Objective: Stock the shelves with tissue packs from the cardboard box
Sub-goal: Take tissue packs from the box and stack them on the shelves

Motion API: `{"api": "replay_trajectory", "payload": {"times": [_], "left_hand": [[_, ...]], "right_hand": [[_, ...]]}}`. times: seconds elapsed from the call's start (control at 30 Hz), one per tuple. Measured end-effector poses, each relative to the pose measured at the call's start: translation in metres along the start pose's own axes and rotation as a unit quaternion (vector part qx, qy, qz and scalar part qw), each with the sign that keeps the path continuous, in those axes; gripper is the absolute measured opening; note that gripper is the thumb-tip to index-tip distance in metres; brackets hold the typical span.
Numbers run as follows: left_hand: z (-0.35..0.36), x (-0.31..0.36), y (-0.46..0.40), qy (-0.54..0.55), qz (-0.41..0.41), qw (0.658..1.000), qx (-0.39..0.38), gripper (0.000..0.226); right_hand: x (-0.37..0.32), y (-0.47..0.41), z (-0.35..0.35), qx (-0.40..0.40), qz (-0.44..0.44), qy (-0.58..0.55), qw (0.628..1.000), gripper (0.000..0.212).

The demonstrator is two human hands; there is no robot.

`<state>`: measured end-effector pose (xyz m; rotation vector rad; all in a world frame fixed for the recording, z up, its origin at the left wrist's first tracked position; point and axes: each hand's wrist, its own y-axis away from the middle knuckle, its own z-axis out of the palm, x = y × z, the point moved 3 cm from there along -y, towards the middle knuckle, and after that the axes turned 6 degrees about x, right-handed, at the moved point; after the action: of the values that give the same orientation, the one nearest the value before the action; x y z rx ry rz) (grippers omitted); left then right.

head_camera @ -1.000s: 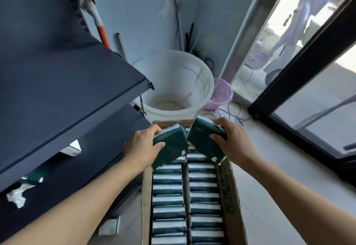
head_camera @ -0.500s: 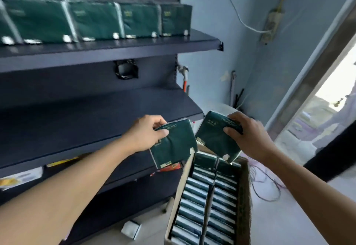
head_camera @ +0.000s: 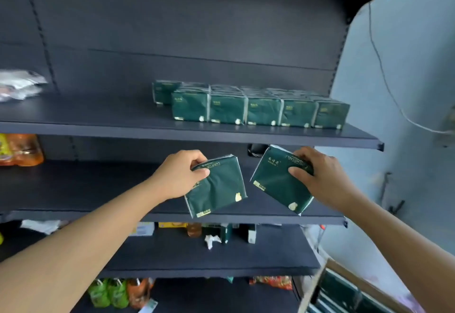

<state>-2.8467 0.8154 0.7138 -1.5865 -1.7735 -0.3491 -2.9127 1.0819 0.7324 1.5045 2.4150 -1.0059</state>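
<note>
My left hand (head_camera: 178, 174) grips a dark green tissue pack (head_camera: 219, 188) by its top edge. Another green tissue pack (head_camera: 277, 182) is gripped at its upper right corner by my right hand (head_camera: 320, 177). Both packs hang tilted in front of the middle dark shelf (head_camera: 73, 189), below the upper shelf (head_camera: 123, 125). A row of several green tissue packs (head_camera: 261, 110) stands along the upper shelf's right part, with more behind it. The cardboard box (head_camera: 317, 285) shows only at the bottom right corner, with packs inside.
Orange bottles (head_camera: 21, 150) sit at the far left under the upper shelf, and a white bag (head_camera: 19, 86) lies on it. The lower shelf (head_camera: 209, 258) holds small boxes and a crumpled tissue. Green bottles (head_camera: 108, 293) stand at the bottom. A blue wall (head_camera: 406, 91) rises to the right.
Both hands lifted a pack each out of the box and raised them. My view swung up from the box to the shelves, so the box dropped to the bottom right corner.
</note>
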Motion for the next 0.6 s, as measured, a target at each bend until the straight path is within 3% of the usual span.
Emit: {"api": "replay_trajectory", "payload": {"times": [0.43,0.6], "left_hand": [[-0.177,-0.107,-0.066,-0.041,0.014,0.995,0.093,0.007],[-0.221,-0.143,-0.1,-0.041,0.018,0.994,0.103,0.008]], "right_hand": [[-0.17,-0.122,0.066,0.031,-0.085,-0.018,0.996,0.012],[-0.22,-0.174,0.099,0.041,-0.089,-0.015,0.995,0.021]]}}
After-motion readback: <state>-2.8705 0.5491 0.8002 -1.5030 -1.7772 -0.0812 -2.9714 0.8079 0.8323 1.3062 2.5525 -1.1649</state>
